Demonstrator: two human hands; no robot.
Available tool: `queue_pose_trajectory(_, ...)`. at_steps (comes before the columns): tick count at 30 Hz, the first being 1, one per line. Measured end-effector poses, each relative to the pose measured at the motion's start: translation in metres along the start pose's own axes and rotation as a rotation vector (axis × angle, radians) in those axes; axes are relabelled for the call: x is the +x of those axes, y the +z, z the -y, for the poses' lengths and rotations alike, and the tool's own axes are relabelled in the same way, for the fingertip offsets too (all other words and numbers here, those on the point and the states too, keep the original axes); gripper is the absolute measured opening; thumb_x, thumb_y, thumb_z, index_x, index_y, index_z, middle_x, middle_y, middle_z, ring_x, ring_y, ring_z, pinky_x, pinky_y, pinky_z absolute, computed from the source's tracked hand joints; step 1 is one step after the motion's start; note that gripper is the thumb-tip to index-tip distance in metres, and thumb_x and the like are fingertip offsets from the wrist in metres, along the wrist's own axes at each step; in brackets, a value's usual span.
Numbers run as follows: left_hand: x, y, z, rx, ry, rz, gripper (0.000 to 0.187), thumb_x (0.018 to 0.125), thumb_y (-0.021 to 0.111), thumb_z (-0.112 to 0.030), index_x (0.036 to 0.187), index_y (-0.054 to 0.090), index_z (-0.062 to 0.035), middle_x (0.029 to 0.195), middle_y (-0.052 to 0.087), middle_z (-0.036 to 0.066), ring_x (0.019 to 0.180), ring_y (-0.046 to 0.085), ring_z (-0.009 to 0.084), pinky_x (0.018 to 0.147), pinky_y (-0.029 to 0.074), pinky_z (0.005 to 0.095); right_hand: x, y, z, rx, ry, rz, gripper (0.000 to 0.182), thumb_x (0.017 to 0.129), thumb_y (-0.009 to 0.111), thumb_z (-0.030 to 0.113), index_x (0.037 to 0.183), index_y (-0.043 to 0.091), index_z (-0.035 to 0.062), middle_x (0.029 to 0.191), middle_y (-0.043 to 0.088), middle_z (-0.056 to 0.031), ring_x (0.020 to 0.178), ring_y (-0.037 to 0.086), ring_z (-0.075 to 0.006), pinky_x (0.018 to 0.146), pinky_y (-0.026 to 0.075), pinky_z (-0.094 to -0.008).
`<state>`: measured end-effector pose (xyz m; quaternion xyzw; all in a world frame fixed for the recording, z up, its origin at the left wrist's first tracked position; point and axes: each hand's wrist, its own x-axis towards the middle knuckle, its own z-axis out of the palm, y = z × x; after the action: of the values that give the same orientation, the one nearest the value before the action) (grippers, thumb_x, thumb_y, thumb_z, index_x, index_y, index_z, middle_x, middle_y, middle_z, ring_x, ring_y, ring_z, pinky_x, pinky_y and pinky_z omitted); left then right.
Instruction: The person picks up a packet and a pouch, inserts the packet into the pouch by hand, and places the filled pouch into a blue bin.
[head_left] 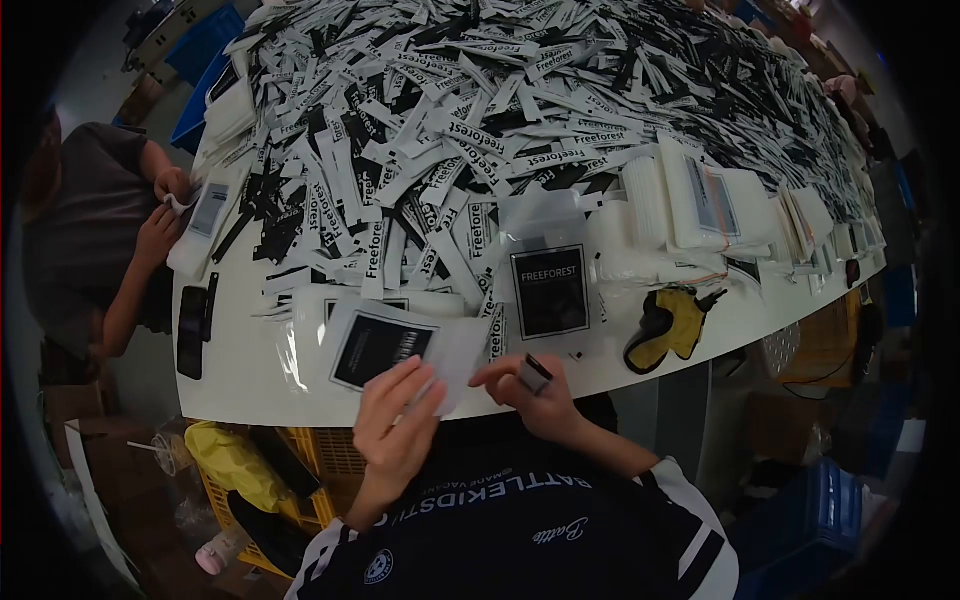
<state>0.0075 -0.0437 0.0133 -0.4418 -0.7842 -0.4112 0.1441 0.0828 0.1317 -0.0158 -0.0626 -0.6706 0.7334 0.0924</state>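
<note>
My left hand grips the lower right part of a translucent plastic bag with a black printed panel. The bag is tilted over the table's near edge. Close to the bag's right side, my right hand is curled round a small dark and grey rectangular piece, whose kind I cannot make out. Its index finger points towards the bag. Just beyond lies a flat clear bag with a black FREEFOREST panel. Another stack of bags is partly hidden behind the held bag.
A large heap of black and white Freeforest stick packets covers the table. Stacked bags and a yellow-black glove-like item lie right. A phone lies left, near another person's hands.
</note>
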Motion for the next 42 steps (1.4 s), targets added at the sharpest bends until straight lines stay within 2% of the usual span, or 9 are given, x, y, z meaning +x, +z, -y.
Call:
queue_pose_trajectory(4,-0.015,0.015,0.007,-0.12,-0.046,0.156,0.037,0.065,0.07,0.001,0.101,0.064,-0.0005,0.106,0.06,0.014,0.094,0.06,0.0291,0.081,0.049,0.0349,0.024,-0.006,0.004,-0.192,0.181,0.216,0.024,0.086,0.059,0.02,0.076,0.059,-0.0016,0.054,0.05,-0.0062,0.05,0.042,-0.0106,0.048,0.036,-0.0276)
queue_pose_trajectory(6,-0.014,0.007,0.003,-0.551,-0.564,0.249,0.038,0.065,0.073,-0.004,0.102,0.063,0.0011,0.111,0.057,0.016,0.095,0.06,0.0258,0.079,0.05,0.0318,0.024,-0.013,0.005,-0.311,0.238,0.325,0.018,0.082,0.062,0.017,0.077,0.061,-0.0007,0.055,0.053,-0.0094,0.048,0.046,-0.0141,0.049,0.038,-0.03)
queue_pose_trajectory(8,-0.018,0.017,0.004,-0.682,-0.719,0.089,0.03,0.069,0.074,-0.01,0.094,0.063,0.0027,0.097,0.063,0.015,0.083,0.064,0.0196,0.069,0.052,0.0268,0.019,-0.007,-0.003,-0.351,0.132,0.34,0.013,0.077,0.065,0.013,0.077,0.062,0.0007,0.057,0.055,-0.0109,0.05,0.051,-0.0195,0.05,0.04,-0.0311)
queue_pose_trajectory(10,0.0,0.016,0.003,-0.407,-0.849,0.375,0.021,0.076,0.07,-0.013,0.087,0.062,0.0028,0.076,0.066,0.012,0.066,0.065,0.0153,0.057,0.051,0.0232,0.012,0.006,-0.013,-0.357,-0.048,0.281,0.018,0.062,0.07,0.005,0.078,0.064,0.0033,0.064,0.059,-0.0135,0.062,0.059,-0.0321,0.055,0.046,-0.0339)
queue_pose_trajectory(15,0.013,0.015,0.005,-0.395,-0.707,0.382,0.018,0.083,0.063,-0.014,0.085,0.061,0.0036,0.067,0.065,0.01,0.059,0.064,0.0133,0.053,0.049,0.0222,0.018,0.004,-0.006,-0.418,-0.113,0.237,0.017,0.061,0.07,0.005,0.076,0.063,0.0041,0.067,0.06,-0.0121,0.064,0.06,-0.0298,0.056,0.047,-0.0341)
queue_pose_trajectory(20,0.008,0.02,0.007,-0.857,-0.992,0.177,0.015,0.085,0.057,-0.008,0.085,0.061,0.0056,0.066,0.063,0.006,0.062,0.058,0.0078,0.056,0.043,0.0191,0.019,-0.004,-0.012,-0.477,-0.121,0.256,0.013,0.061,0.069,0.006,0.068,0.058,0.0031,0.065,0.058,-0.0102,0.062,0.059,-0.0287,0.056,0.046,-0.0354)
queue_pose_trajectory(27,0.008,0.016,0.002,-0.571,-0.834,0.332,0.017,0.085,0.058,-0.008,0.096,0.062,0.0043,0.075,0.067,0.011,0.069,0.065,0.0127,0.061,0.05,0.0215,0.023,0.005,-0.022,-0.579,-0.417,0.246,0.017,0.061,0.068,0.009,0.064,0.052,0.0049,0.059,0.051,-0.0072,0.056,0.055,-0.0246,0.05,0.042,-0.0331)
queue_pose_trajectory(32,0.005,0.016,0.005,-0.597,-0.853,0.251,0.01,0.082,0.058,-0.005,0.078,0.054,0.0036,0.061,0.059,0.003,0.055,0.054,0.005,0.053,0.043,0.0179,0.024,0.009,-0.017,-0.62,-0.434,0.278,0.015,0.057,0.066,0.006,0.067,0.055,0.0058,0.062,0.055,-0.0069,0.063,0.058,-0.0261,0.057,0.047,-0.0344)
queue_pose_trajectory(42,-0.005,0.03,0.0,-0.793,-0.848,-0.097,0.016,0.073,0.059,0.007,0.078,0.046,-0.0018,0.077,0.054,0.0,0.067,0.049,0.0024,0.057,0.04,0.0156,0.002,0.027,0.004,-0.449,-0.221,-0.017,0.057,0.065,0.069,-0.001,0.119,0.05,0.0037,0.111,0.05,-0.0133,0.083,0.057,-0.0241,0.067,0.049,-0.0331)
